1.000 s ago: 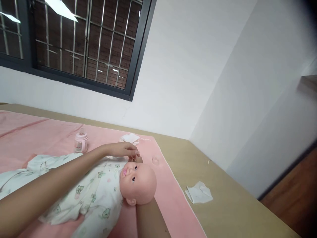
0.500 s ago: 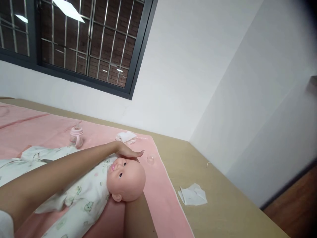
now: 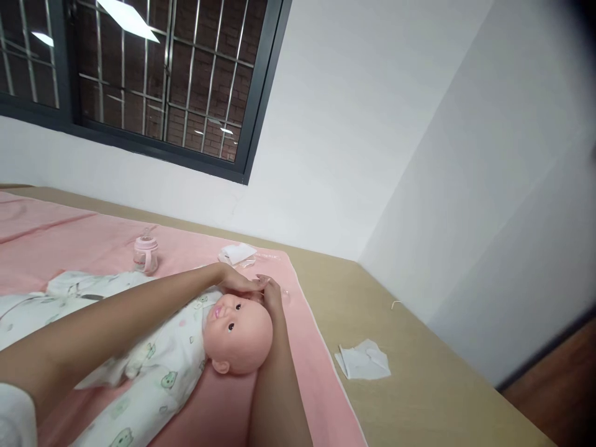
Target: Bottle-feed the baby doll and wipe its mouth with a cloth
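A bald baby doll [image 3: 239,338] in white patterned clothes lies on its back on a pink mat [image 3: 321,379], its head toward the right. Across its body reaches my left arm. My left hand [image 3: 237,282] lies along the far side of the doll's head, fingers extended and partly hidden. My right forearm runs up beside the crown. At the head's far side, my right hand [image 3: 272,293] bends inward with loosely curved fingers, its fingertips meeting those of my left hand. No object shows between the hands; part of the right palm is hidden.
A pink-lidded baby bottle [image 3: 146,253] stands beyond the doll. White tissue on clear plastic [image 3: 237,253] lies near the mat's far edge. A small clear cap [image 3: 287,297] sits right of my hands. Folded white tissue [image 3: 365,360] rests on the wooden surface [image 3: 419,385].
My right hand has come into view from behind the doll's head and now meets my left fingertips. The right forearm has shifted slightly right. My left hand stays at the head.
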Demonstrator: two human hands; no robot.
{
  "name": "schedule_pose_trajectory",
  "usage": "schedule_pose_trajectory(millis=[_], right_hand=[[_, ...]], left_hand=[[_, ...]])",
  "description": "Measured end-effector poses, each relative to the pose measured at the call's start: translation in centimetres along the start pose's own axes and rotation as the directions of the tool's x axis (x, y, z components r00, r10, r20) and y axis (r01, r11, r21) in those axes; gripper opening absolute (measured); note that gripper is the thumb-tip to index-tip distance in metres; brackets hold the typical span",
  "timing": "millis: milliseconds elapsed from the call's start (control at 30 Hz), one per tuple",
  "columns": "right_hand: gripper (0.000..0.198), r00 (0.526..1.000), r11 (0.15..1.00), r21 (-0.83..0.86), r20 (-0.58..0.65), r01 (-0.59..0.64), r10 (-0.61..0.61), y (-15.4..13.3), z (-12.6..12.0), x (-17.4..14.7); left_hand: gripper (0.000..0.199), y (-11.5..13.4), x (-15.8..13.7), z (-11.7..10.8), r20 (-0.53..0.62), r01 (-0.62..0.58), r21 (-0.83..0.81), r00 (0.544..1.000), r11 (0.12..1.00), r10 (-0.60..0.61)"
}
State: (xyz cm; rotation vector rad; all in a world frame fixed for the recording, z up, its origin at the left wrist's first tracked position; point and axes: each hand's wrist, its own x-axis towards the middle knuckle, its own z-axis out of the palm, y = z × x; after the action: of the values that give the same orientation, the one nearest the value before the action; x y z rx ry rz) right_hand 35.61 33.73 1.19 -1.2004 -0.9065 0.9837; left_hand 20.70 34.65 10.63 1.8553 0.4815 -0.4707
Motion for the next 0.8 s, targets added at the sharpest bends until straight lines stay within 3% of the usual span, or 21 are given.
schedule_pose_trajectory(millis=[133, 233, 333, 467, 600, 667, 800], right_hand=[[0.024, 0.997, 0.985, 0.168, -0.058, -0.042, 0.053, 0.2, -1.4, 1.0], [0.026, 0.996, 0.974, 0.222, -0.051, -0.054, 0.067, 0.5, -1.6, 1.1], [0.027, 0.998, 0.972, 0.228, -0.017, -0.054, 0.06, 0.6, -1.3, 0.8], [0.026, 0.998, 0.97, 0.233, 0.0, -0.066, 0.068, 0.6, -1.0, 0.7], [0.026, 0.994, 0.965, 0.243, -0.014, -0.097, 0.104, 0.5, -1.0, 0.8], [0.025, 0.996, 0.963, 0.254, -0.004, -0.088, 0.092, 0.5, -1.0, 0.8], [0.026, 0.997, 0.965, 0.252, -0.003, -0.078, 0.081, 0.4, -1.1, 0.7]], left_hand=[[0.084, -0.1, 0.7, 0.2, 0.032, 0.092, -0.033, 0.995, 0.995, -0.091], [0.083, 0.0, 1.1, 0.2, 0.005, 0.097, -0.001, 0.995, 0.995, -0.097], [0.086, 0.1, 1.1, -0.4, -0.189, 0.105, 0.179, 0.979, 0.978, -0.071], [0.088, -0.5, 0.0, -2.2, -0.557, 0.274, 0.434, 0.83, 0.858, 0.017], [0.074, -2.5, -1.9, -4.7, -0.731, 0.464, 0.486, 0.68, 0.741, 0.053], [0.065, -3.8, -2.7, -5.8, -0.77, 0.543, 0.479, 0.637, 0.69, 0.033], [0.057, -6.0, -3.2, -7.6, -0.788, 0.648, 0.442, 0.611, 0.621, -0.077]])
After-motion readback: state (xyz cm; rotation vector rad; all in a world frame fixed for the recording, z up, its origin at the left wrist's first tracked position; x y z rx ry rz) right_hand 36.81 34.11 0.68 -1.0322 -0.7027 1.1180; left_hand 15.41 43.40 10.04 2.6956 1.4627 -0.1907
